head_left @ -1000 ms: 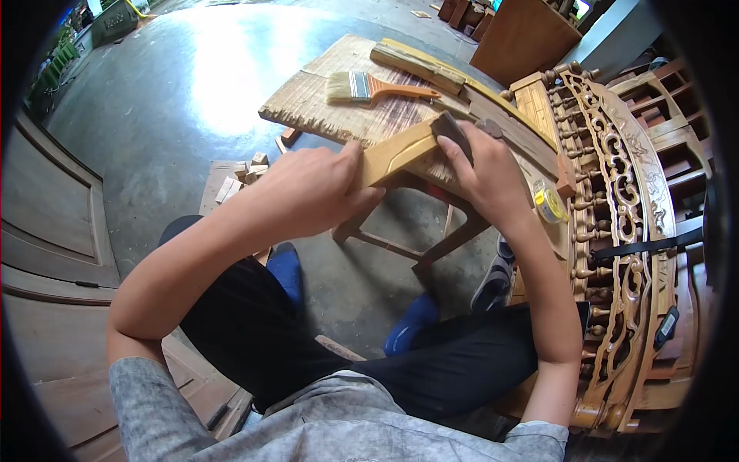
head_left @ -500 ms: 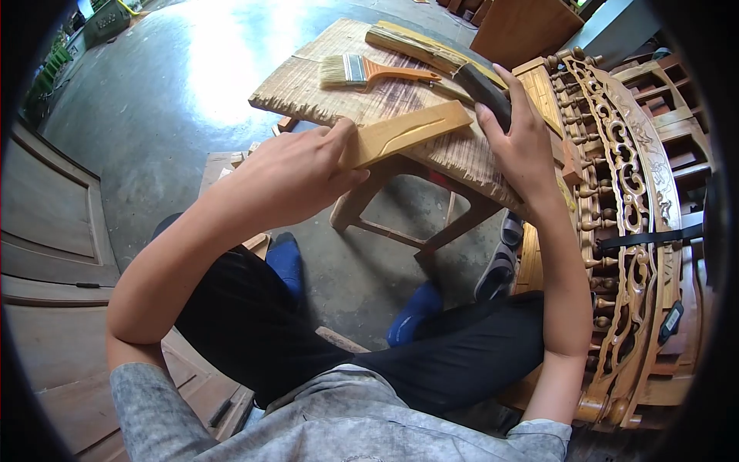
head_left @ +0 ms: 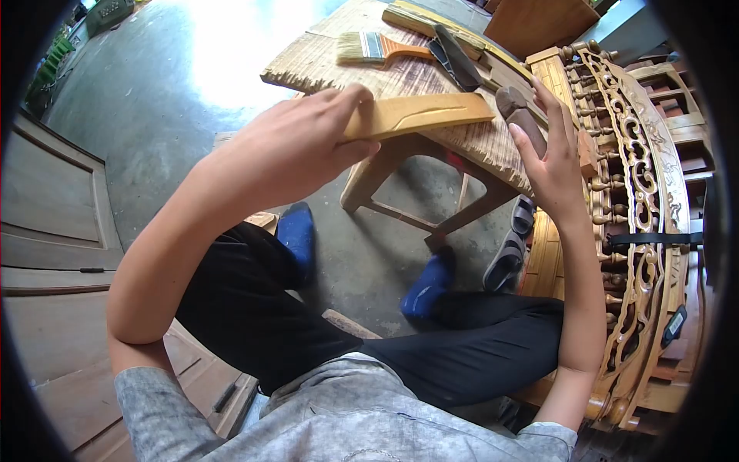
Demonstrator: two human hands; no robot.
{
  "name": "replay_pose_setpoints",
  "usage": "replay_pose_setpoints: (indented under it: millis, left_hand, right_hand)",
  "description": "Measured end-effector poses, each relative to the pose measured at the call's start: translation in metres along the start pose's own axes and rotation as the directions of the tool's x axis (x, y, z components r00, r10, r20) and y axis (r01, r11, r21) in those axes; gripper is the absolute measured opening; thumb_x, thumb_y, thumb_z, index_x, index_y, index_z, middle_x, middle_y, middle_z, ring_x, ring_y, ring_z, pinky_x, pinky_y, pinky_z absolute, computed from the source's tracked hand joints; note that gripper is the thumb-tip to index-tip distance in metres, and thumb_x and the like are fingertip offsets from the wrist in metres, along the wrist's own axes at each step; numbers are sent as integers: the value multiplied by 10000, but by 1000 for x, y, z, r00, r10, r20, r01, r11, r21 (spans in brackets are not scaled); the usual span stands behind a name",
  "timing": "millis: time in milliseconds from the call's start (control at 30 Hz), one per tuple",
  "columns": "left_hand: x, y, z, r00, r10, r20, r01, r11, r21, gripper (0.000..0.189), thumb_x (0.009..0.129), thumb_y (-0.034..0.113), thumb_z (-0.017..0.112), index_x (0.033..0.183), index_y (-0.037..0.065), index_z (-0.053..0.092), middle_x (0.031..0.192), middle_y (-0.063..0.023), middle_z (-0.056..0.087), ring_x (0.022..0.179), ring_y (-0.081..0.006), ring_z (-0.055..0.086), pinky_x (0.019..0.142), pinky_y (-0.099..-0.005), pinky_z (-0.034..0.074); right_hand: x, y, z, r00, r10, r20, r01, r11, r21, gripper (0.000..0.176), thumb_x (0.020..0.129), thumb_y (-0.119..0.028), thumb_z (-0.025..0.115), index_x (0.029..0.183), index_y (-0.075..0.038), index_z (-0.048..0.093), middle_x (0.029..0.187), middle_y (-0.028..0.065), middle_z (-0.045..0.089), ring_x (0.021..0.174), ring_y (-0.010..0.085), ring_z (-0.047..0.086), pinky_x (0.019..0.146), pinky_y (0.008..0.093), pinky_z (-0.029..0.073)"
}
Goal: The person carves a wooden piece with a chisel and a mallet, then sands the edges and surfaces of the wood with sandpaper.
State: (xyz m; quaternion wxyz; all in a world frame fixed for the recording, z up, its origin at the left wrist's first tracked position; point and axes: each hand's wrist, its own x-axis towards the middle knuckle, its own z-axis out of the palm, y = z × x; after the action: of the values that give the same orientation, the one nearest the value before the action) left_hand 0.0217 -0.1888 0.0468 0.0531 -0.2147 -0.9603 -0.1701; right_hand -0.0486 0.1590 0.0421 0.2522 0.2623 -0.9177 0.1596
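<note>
My left hand [head_left: 315,127] grips one end of a flat, light wooden piece [head_left: 431,114] with a curved groove on its face, raised over the near edge of a rough wooden board [head_left: 323,46]. At the board's right side, my right hand [head_left: 554,150] has its thumb and fingers around a brown, round-ended handle [head_left: 527,119]; its far end is hidden. A dark, flat tool [head_left: 456,60] lies on the board beside a brush [head_left: 369,48] with pale bristles and an orange handle. Behind them lies a long wooden strip [head_left: 435,31].
A stool-like support [head_left: 400,215] stands under the board. Carved, turned woodwork [head_left: 635,200] rises close at the right. Grey sandals [head_left: 508,258] rest on the floor beside my blue-socked foot [head_left: 429,289]. Panelled wood [head_left: 58,192] is at the left.
The dark tool that was by my right hand now lies farther back on the board. My right hand is around the brown handle. The wooden piece in my left hand has tilted and shifted right.
</note>
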Motion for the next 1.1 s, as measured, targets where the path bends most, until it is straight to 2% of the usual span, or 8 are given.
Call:
replay_pose_setpoints:
  millis: [400,533,633,733,833,900,967,1100]
  left_hand:
    - [8,-4,-5,974,135,-181,-127,990,56,374,1032,367,655,1249,71,586,1119,-186,680,984,-350,677,840,-458,540]
    - [32,-14,-15,984,152,-92,-147,987,59,329,994,296,700,1247,95,639,1069,-121,665,919,-321,660,829,-437,536]
    - [43,50,-59,950,-176,257,122,969,215,409,1069,348,575,1324,28,562,1039,-153,683,911,-309,667,799,-424,536]
    - [56,50,-61,920,-173,352,78,960,269,414,1077,348,568,1350,37,562,1097,-152,677,953,-288,662,824,-407,540]
    - [53,45,-57,919,-142,369,38,961,275,411,1067,335,593,1368,57,575,1167,-153,665,1010,-276,657,867,-392,547]
    - [49,22,-42,957,-57,283,22,992,127,376,1035,294,639,1337,75,596,1153,-143,662,1007,-285,657,870,-399,546]
    - [52,-23,-18,982,141,125,-127,986,-112,307,981,221,710,1256,108,637,1089,-109,664,959,-298,660,840,-419,541]
    - [64,-28,-14,995,90,51,-95,991,93,358,940,138,726,1288,122,643,1140,-128,675,1057,-290,660,880,-406,559]
  right_hand:
    - [-8,-9,-8,989,-86,119,103,985,-141,518,979,-264,678,1461,-135,538,1393,129,576,1321,315,548,1098,453,372]
    - [15,-4,8,987,-109,117,125,983,-133,457,1002,-330,644,1398,-111,580,1324,141,636,1248,320,611,1065,453,398]
    - [33,-9,6,973,-72,217,112,978,-176,416,1035,-327,593,1367,-78,618,1285,186,671,1203,356,638,1051,434,443]
    - [46,-6,13,961,-117,251,142,987,-81,424,1043,-326,570,1383,-76,605,1286,192,673,1163,361,660,1051,418,458]
    - [51,-26,4,913,177,368,-83,963,-255,504,1066,-421,525,1402,-49,585,1347,176,634,1279,327,579,1125,435,423]
    - [57,-46,-19,852,279,443,-201,956,-214,516,1061,-420,534,1435,-66,566,1416,174,610,1332,320,554,1174,410,370]
    - [55,16,-6,959,22,282,12,993,-120,429,1036,-336,577,1376,-76,606,1269,186,686,1168,341,664,1034,405,481]
    - [61,6,-9,959,52,279,-59,998,17,459,1003,-355,613,1344,-47,621,1204,220,699,1128,363,680,1010,423,512]
